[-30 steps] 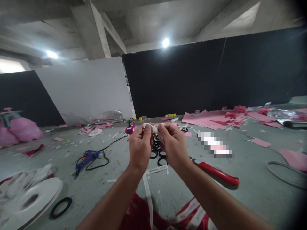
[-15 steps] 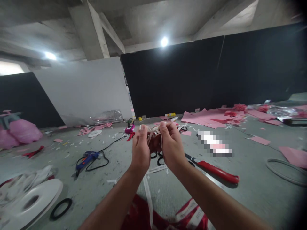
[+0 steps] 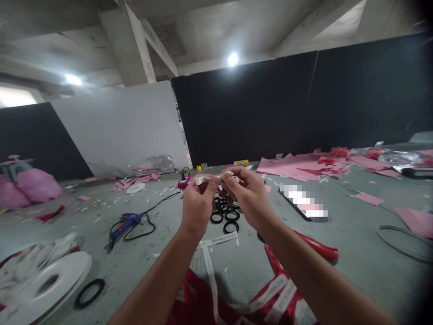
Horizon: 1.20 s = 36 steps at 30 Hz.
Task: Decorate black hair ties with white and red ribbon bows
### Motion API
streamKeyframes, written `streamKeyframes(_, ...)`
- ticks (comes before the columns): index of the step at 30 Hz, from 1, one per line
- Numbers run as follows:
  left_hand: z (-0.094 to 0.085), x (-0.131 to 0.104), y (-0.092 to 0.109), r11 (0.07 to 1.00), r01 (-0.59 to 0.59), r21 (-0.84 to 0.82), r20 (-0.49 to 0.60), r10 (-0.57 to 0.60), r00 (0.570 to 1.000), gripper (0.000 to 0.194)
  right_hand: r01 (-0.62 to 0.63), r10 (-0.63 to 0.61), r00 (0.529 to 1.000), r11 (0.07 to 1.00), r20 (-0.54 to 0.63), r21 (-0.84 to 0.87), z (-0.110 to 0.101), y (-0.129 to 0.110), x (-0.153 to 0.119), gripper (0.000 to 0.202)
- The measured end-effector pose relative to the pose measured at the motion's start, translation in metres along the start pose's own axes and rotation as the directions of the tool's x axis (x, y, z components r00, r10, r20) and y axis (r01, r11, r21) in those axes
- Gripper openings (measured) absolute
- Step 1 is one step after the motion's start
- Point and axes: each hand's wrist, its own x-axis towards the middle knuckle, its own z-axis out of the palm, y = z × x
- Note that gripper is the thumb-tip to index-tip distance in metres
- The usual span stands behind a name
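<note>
My left hand (image 3: 198,203) pinches a narrow white ribbon (image 3: 202,180), whose short end shows over its thumb and fingers. Close beside it, my right hand (image 3: 250,194) is closed on another part of the same ribbon, between thumb and bent fingers. The fingertips nearly meet, and the middle of the ribbon is mostly hidden by them. Beneath the hands several black rings (image 3: 231,227) lie on the grey surface. Nearer to me is a printed white ribbon strip (image 3: 219,239). Red ribbon with white printed bands (image 3: 270,295) is heaped at the bottom edge.
At left lie a blue glue gun (image 3: 125,225) with its cord, a white spool (image 3: 72,275) and a loose black ring (image 3: 89,293). A red-handled tool (image 3: 318,246) is partly behind my right forearm. Pink sheets (image 3: 287,167) lie before the black panel (image 3: 270,113).
My hands have drawn closer together and changed their hold on the ribbon. More black rings show below them. My right forearm now covers more of the red-handled tool.
</note>
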Motion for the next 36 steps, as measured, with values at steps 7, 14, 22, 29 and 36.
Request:
streamKeyframes(7,-0.005,0.002,0.003,0.998,0.06,0.01,0.168,-0.061,0.984,0.035,0.082,-0.088,0.996,0.971,-0.014,-0.224,-0.008,-0.004,0.003,0.017)
streamKeyframes(14,-0.007,0.002,0.011,0.983,0.172,-0.068,0.183,-0.158,0.97,0.028,0.049,-0.037,0.996,0.986,0.077,-0.158,-0.007,-0.009,0.0,0.017)
streamKeyframes(22,0.0,0.001,0.01,0.936,0.202,-0.286,0.087,-0.185,0.979,0.031,-0.159,0.152,0.987,0.922,0.047,0.352,0.012,-0.002,-0.005,0.02)
streamKeyframes(29,0.0,-0.003,0.011,0.945,0.236,-0.228,0.075,-0.225,0.972,0.035,-0.095,0.109,0.993,0.965,-0.042,0.246,0.009,-0.002,-0.004,0.019)
streamKeyframes(36,-0.009,0.004,0.008,0.999,0.025,0.027,0.215,-0.03,0.976,0.028,0.067,-0.066,0.998,0.985,0.012,-0.161,-0.001,-0.007,-0.003,0.018)
